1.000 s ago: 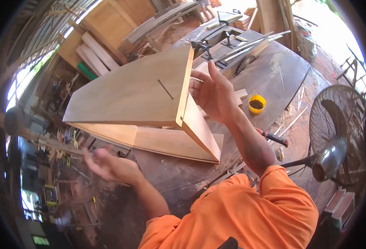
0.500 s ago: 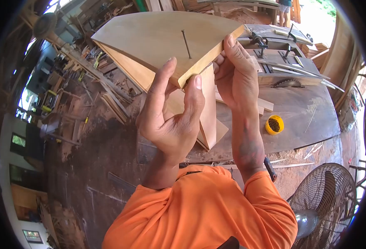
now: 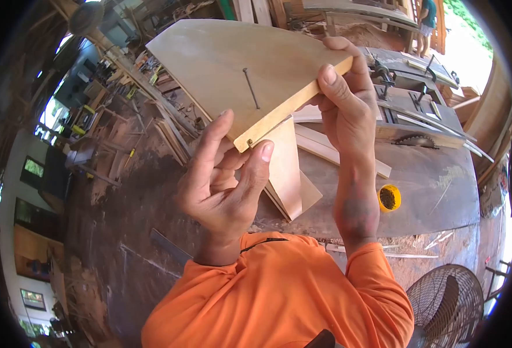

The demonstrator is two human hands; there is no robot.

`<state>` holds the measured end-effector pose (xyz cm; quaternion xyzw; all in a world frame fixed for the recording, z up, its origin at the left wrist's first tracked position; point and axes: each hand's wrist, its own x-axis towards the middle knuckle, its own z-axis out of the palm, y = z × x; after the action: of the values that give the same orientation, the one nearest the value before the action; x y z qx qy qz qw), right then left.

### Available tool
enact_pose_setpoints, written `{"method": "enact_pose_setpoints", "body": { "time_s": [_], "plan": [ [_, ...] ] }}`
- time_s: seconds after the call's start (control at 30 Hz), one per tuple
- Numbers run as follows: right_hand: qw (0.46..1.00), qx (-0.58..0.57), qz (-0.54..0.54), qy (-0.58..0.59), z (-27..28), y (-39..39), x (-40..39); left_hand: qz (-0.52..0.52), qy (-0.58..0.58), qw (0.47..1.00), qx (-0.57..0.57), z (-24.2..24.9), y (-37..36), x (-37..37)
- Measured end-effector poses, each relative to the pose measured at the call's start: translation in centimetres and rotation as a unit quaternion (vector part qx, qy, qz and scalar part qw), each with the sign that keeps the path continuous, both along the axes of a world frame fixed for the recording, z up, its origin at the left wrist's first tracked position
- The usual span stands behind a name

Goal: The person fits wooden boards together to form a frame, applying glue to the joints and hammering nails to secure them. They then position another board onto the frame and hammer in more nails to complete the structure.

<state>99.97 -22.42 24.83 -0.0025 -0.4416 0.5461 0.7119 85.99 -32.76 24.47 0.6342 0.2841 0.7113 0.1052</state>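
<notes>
A flat wooden panel (image 3: 209, 64) with angled corners is raised in front of me over the bench. My right hand (image 3: 351, 95) grips its right edge, thumb on the near side and fingers wrapped over the far corner. At the near left corner is my left hand (image 3: 224, 177), its index finger along the side and the other fingers curled below. The left thumb tip is close under a small dark metal piece (image 3: 249, 142) set in the panel's pale edge. A long nail (image 3: 251, 88) lies on the panel's face. Below stands a wooden piece (image 3: 285, 174) with angled boards.
A yellow cup (image 3: 389, 198) of small dark pieces sits on the worktable (image 3: 436, 214). A circular saw blade (image 3: 416, 141) sticks up behind it, near clamps (image 3: 383, 75). A caged fan (image 3: 447, 301) stands at lower right. Another person (image 3: 427, 26) is far off.
The panel's near corner has shifted left and down. My left thumb has slid off the edge, uncovering the small metal piece. My right fingers now reach over the panel's far corner.
</notes>
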Motion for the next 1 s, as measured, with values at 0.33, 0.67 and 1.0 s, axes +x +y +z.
{"method": "enact_pose_setpoints", "body": {
  "time_s": [0.33,0.67,1.0],
  "plan": [
    [1.0,0.016,0.007,-0.003,-0.1,0.2,0.4,0.023,-0.018,1.0,-0.005,0.2,-0.2,0.6],
    [1.0,0.019,0.002,-0.01,-0.1,-0.1,0.4,0.018,-0.069,0.997,0.0,0.3,-0.4,1.0],
    [0.999,0.023,-0.025,-0.019,-0.3,-0.4,0.4,-0.005,-0.078,0.997,0.004,0.5,-0.4,0.6]
  ]
}}
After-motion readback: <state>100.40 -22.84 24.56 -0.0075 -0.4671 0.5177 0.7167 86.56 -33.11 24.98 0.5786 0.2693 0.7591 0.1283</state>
